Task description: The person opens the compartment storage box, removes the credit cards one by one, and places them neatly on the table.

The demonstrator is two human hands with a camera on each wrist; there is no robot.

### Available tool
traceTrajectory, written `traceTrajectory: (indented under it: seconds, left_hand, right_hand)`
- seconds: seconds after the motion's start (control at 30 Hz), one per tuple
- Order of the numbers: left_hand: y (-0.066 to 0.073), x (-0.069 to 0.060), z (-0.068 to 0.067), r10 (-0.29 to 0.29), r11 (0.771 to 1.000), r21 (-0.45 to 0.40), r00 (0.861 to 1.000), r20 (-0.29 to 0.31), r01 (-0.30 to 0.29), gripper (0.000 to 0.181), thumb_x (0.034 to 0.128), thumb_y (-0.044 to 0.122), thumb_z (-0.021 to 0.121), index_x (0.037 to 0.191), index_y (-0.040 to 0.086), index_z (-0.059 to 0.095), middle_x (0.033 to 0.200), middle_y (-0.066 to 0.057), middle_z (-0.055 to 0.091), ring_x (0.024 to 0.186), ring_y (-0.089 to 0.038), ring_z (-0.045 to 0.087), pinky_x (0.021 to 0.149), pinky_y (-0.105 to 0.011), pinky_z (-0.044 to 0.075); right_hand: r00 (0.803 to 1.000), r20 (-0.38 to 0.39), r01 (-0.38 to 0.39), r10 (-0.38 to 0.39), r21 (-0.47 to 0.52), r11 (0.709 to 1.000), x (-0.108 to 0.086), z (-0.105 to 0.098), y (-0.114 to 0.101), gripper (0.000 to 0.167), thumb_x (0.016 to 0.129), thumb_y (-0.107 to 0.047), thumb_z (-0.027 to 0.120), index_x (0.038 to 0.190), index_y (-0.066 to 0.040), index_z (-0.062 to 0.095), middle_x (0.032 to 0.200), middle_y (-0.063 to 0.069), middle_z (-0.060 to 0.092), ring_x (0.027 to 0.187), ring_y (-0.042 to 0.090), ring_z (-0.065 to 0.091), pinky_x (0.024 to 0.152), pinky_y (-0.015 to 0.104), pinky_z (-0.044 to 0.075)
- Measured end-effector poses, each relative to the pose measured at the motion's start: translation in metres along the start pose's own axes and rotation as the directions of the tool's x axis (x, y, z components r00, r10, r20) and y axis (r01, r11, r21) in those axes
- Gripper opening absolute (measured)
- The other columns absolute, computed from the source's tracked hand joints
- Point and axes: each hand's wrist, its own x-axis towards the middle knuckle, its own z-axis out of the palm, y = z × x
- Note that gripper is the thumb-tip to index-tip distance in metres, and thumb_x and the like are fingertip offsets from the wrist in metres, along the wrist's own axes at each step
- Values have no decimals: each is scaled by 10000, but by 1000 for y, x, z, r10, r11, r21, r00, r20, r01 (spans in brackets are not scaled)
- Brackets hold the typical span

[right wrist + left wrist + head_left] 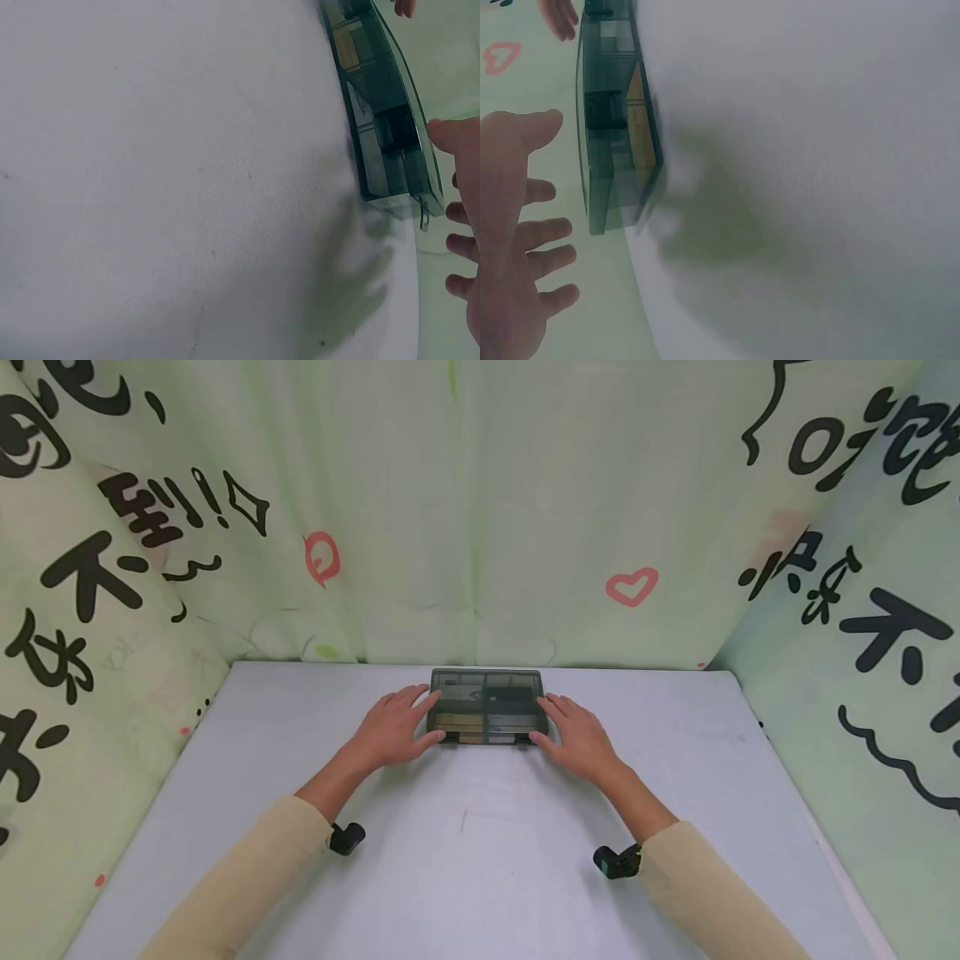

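Observation:
A dark see-through plastic compartment box (486, 706) lies with its lid down at the far side of the table. Tan pieces show through its front left part, and two dark latches (606, 110) sit on its front side. My left hand (396, 727) is at the box's left end, fingers spread; the left wrist view shows a gap between thumb and box. At the right end is my right hand (577, 735), its fingers extended. Its thumb (444, 135) meets or nearly meets the lid edge in the right wrist view; I cannot tell if it touches.
The box stands on a white-covered table (480, 860), near its back edge. Behind and at both sides hangs a pale green curtain (480, 527) with black lettering and red drawings. Small black devices (347, 839) are worn at both wrists, by the beige sleeves.

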Motion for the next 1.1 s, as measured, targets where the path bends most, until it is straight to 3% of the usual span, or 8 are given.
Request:
traceTrajectory:
  seconds: [0.3, 0.7, 0.97, 1.1]
  left_hand:
    - [1, 6, 5, -5, 1000, -1, 1000, 4, 5, 703, 947, 537, 506, 1508, 143, 351, 1544, -136, 354, 1408, -307, 375, 1090, -505, 387]
    - [-1, 10, 11, -40, 998, -43, 998, 38, 42, 690, 954, 532, 494, 1508, 146, 352, 1556, -175, 321, 1408, -339, 371, 1089, -522, 384]
    - [-3, 12, 16, -74, 988, -132, 994, 85, 85, 717, 955, 546, 482, 1531, 160, 299, 1582, -171, 272, 1423, -356, 340, 1108, -545, 349]
    - [-3, 14, 17, -88, 971, -212, 989, 117, 112, 733, 958, 553, 472, 1543, 164, 261, 1595, -164, 242, 1429, -365, 325, 1097, -561, 353]
  right_hand:
    - [1000, -10, -16, 16, 15, 1000, 4, 5, 0, 635, 946, -399, 576, 1463, -67, 416, 1531, 188, 365, 1383, 391, 385, 1056, 606, 358]
    - [997, 43, -63, 61, 37, 997, 8, 6, -5, 633, 963, -410, 541, 1478, -73, 393, 1550, 204, 320, 1388, 410, 367, 1077, 598, 344]
    - [988, 107, -126, 114, 115, 985, 10, 9, -5, 650, 972, -416, 523, 1500, -80, 349, 1576, 208, 257, 1406, 435, 323, 1096, 610, 312]
    - [981, 137, -160, 139, 160, 974, 12, 13, -6, 671, 976, -420, 519, 1520, -89, 305, 1594, 213, 202, 1415, 447, 298, 1108, 606, 299]
